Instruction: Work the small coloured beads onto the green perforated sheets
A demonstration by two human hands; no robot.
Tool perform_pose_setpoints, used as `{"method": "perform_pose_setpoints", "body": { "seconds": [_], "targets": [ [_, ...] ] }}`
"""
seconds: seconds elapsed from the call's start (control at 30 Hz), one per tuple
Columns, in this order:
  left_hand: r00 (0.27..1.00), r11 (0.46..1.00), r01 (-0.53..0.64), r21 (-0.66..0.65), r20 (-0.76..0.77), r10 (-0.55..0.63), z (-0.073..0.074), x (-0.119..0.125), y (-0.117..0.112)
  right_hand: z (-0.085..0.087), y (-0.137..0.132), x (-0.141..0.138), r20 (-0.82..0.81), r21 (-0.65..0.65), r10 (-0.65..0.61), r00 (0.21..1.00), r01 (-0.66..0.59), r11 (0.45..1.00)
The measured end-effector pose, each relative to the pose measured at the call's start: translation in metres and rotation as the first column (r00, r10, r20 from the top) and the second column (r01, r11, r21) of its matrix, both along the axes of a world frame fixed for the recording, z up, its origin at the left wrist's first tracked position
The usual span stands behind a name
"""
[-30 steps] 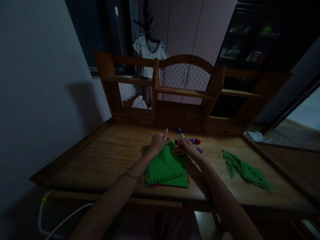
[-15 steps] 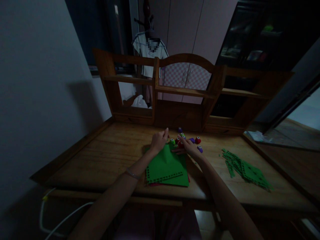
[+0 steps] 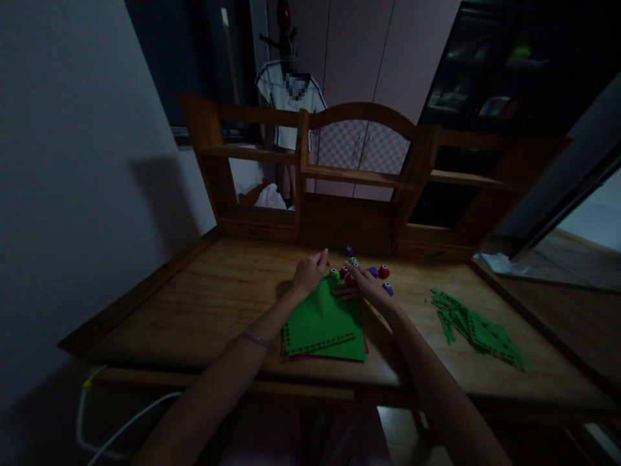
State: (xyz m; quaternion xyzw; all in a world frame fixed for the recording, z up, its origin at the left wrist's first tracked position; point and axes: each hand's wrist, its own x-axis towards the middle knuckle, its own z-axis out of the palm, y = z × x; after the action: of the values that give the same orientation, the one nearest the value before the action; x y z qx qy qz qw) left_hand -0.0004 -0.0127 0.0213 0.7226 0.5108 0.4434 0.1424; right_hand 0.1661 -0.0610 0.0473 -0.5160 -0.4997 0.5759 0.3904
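A stack of green paper sheets (image 3: 324,327) with punched borders lies on the wooden desk (image 3: 204,304) in front of me. My left hand (image 3: 307,275) rests on the far edge of the top sheet, fingers curled and pinching it. My right hand (image 3: 366,285) is closed around a small red craft punch (image 3: 348,279) at the same edge. A green punch (image 3: 334,274) sits between both hands. More small punches, red (image 3: 383,272) and purple (image 3: 348,251), lie just beyond my fingers.
A pile of green paper strips and scraps (image 3: 473,327) lies on the right of the desk. A wooden hutch with shelves (image 3: 356,178) stands along the back edge. A white wall is at the left, and a white cable (image 3: 111,433) hangs below the front edge.
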Motion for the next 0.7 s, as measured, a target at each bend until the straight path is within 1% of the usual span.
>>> {"method": "perform_pose_setpoints", "body": {
  "seconds": [0.23, 0.5, 0.6, 0.7],
  "targets": [
    [1.0, 1.0, 0.005, 0.005, 0.002, -0.005, 0.001, 0.0, 0.0, 0.0, 0.001, 0.002, -0.009, 0.001, 0.03, 1.0, -0.03, 1.0],
    [1.0, 1.0, -0.008, 0.008, 0.004, 0.008, 0.002, 0.0, -0.002, -0.01, 0.007, 0.003, -0.017, 0.01, 0.012, 1.0, -0.011, 1.0],
    [1.0, 1.0, -0.004, 0.015, 0.004, 0.004, 0.002, 0.0, -0.002, -0.009, 0.006, 0.002, -0.025, 0.012, 0.016, 1.0, -0.015, 1.0],
    [1.0, 1.0, -0.001, 0.013, -0.006, 0.001, 0.003, 0.0, -0.003, -0.003, 0.002, 0.001, -0.012, 0.01, 0.006, 1.0, -0.006, 1.0]
  ]
}}
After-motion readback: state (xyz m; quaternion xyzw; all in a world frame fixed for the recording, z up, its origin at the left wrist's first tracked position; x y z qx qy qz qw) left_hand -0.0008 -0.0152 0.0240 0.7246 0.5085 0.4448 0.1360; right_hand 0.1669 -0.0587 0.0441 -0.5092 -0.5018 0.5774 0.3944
